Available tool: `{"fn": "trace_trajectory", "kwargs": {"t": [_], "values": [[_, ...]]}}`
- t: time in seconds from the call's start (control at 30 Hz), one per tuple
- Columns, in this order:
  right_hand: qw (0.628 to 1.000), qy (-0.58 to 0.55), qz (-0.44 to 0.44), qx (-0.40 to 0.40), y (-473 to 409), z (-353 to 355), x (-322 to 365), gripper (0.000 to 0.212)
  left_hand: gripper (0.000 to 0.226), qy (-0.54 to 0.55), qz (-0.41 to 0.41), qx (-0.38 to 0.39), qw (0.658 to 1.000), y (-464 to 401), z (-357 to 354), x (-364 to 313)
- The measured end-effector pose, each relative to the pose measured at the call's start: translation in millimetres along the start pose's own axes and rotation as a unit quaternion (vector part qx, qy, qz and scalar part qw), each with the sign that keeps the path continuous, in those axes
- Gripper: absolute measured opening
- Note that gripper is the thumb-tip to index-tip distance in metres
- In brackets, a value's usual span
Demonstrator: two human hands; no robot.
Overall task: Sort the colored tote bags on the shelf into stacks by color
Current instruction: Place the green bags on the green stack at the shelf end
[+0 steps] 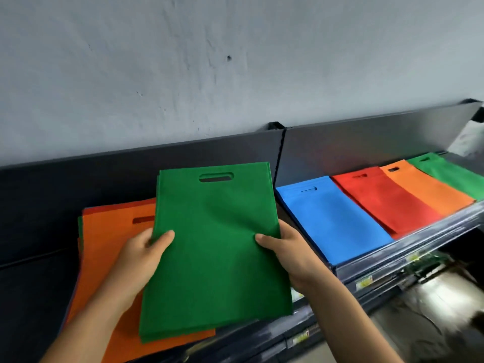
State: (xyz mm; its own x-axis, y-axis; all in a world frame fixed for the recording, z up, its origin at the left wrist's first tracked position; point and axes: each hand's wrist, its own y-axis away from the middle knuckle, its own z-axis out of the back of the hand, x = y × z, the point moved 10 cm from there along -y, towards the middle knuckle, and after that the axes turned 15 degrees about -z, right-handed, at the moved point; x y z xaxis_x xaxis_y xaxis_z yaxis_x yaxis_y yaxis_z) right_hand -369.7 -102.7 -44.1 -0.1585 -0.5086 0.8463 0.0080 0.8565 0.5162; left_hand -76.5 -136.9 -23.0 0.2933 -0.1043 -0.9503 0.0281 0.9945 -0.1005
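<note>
With my left hand (pixel 141 254) and right hand (pixel 286 254) each in a pinching grip on the green bags (pixel 214 244), I should carry them level, well right of my grip, onto the green stack (pixel 450 176).

Green bags (pixel 214 239) cover most of the mixed pile (pixel 110 244) beneath; far green stack (pixel 455 176) cut by right edge; price labels (pixel 364 282) too blurred to read.
</note>
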Motion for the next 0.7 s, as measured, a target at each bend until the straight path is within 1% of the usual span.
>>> {"fn": "trace_trajectory", "kwargs": {"t": [0.1,0.2,0.27,0.47,0.63,0.7], "values": [[0.999,-0.01,0.021,-0.039,11.8,43.6,3.9,0.028,0.013,-0.016,-0.048,0.06,0.997,-2.1,-45.6,-25.0],[0.996,-0.04,0.025,-0.073,26.9,96.5,0.4,0.025,0.016,-0.044,-0.076,0.091,0.992,-3.6,-95.5,-48.3],[0.994,-0.059,0.027,-0.089,39.0,131.0,-3.1,0.025,0.017,-0.041,-0.083,0.107,0.99,-1.6,-131.3,-62.1],[0.981,-0.118,0.027,-0.152,91.3,264.1,-16.0,0.025,0.017,-0.032,-0.1,0.187,0.977,16.3,-266.5,-111.1],[0.969,-0.139,0.036,-0.199,144.5,374.6,-18.7,0.023,0.016,-0.038,-0.134,0.245,0.96,36.5,-381.0,-158.4],[0.963,-0.151,0.042,-0.221,164.7,417.9,-21.7,0.022,0.025,-0.042,-0.157,0.27,0.949,43.7,-428.7,-173.1]]}}
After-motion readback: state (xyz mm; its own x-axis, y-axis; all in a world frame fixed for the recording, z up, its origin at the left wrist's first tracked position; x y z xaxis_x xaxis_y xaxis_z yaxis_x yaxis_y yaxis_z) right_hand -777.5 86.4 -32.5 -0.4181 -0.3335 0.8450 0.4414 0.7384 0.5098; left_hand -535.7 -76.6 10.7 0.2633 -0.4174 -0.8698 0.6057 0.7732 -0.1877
